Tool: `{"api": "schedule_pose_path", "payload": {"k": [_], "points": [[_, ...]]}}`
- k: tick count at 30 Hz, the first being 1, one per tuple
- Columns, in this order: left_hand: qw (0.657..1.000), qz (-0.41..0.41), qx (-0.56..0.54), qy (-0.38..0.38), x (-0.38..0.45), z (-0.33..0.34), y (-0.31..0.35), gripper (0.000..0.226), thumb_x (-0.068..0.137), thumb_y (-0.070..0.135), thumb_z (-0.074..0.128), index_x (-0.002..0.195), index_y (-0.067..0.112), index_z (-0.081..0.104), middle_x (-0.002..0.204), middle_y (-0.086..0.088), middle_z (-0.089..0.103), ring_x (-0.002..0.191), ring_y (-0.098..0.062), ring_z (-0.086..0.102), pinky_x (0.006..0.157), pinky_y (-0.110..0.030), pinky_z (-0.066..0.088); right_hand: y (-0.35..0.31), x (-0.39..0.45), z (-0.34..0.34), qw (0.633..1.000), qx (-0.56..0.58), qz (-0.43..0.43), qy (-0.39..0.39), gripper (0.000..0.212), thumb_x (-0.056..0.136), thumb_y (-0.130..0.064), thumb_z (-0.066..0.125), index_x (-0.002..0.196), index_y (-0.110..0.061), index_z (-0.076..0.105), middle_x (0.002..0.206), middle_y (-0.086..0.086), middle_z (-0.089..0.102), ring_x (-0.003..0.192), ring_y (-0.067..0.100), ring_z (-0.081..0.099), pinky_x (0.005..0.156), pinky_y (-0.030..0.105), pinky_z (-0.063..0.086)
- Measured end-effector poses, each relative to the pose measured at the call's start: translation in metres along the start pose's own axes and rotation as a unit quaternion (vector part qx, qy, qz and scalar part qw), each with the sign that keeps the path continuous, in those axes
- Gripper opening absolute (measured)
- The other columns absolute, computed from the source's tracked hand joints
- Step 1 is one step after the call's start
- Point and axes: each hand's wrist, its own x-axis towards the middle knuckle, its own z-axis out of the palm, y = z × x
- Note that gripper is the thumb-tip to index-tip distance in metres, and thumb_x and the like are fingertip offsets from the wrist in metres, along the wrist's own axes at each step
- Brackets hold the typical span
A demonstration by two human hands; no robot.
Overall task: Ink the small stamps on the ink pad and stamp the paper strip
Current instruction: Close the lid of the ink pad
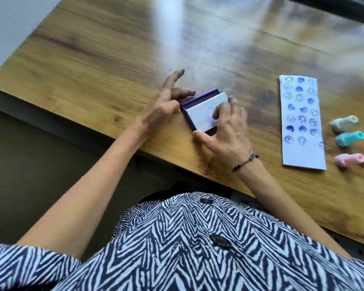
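The ink pad (200, 109), a purple case with a white lid resting partly over it, lies near the table's front edge. My left hand (164, 106) touches its left end, index finger raised and stained with ink. My right hand (227, 127) holds the lid from the right, thumb at its near corner. The white paper strip (303, 122), covered with several blue stamped circles and blots, lies to the right. Beside it lie three small stamps on their sides: a cream stamp (344, 123), a teal stamp (349, 138) and a pink stamp (349, 160).
The wooden table (114, 59) stretches away beyond the hands; its front edge (118, 141) runs diagonally just below the ink pad. A patterned shirt fills the bottom of the view.
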Motion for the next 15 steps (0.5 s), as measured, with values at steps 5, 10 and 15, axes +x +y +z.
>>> {"api": "schedule_pose_path", "payload": {"k": [5, 10, 15], "points": [[1.000, -0.002, 0.005, 0.008, 0.0012, -0.0012, -0.0042, 0.088, 0.056, 0.003, 0.035, 0.141, 0.014, 0.014, 0.124, -0.020, 0.054, 0.104, -0.010, 0.055, 0.087, -0.007, 0.042, -0.0020, 0.0004, 0.0000, 1.000, 0.005, -0.002, 0.006, 0.057, 0.065, -0.046, 0.071, 0.099, -0.008, 0.045, 0.133, 0.024, 0.043, 0.131, 0.034, 0.030, 0.105, 0.039, 0.026], [1.000, -0.002, 0.019, 0.009, 0.0020, -0.0011, -0.0071, 0.087, 0.057, 0.002, 0.036, 0.141, 0.014, 0.015, 0.120, -0.016, 0.056, 0.101, -0.001, 0.056, 0.081, -0.002, 0.039, -0.0016, 0.0000, 0.0014, 1.000, 0.003, 0.007, 0.000, 0.058, 0.065, -0.045, 0.072, 0.099, -0.007, 0.045, 0.136, 0.025, 0.039, 0.133, 0.035, 0.027, 0.106, 0.038, 0.024], [0.999, -0.002, 0.034, 0.013, 0.0032, -0.0016, -0.0097, 0.087, 0.057, 0.004, 0.038, 0.141, 0.018, 0.016, 0.118, -0.011, 0.059, 0.103, 0.001, 0.055, 0.082, 0.000, 0.037, -0.0050, 0.0025, -0.0002, 1.000, 0.002, 0.003, -0.012, 0.060, 0.066, -0.045, 0.072, 0.103, -0.007, 0.044, 0.140, 0.023, 0.036, 0.134, 0.034, 0.025, 0.109, 0.039, 0.025]]}}
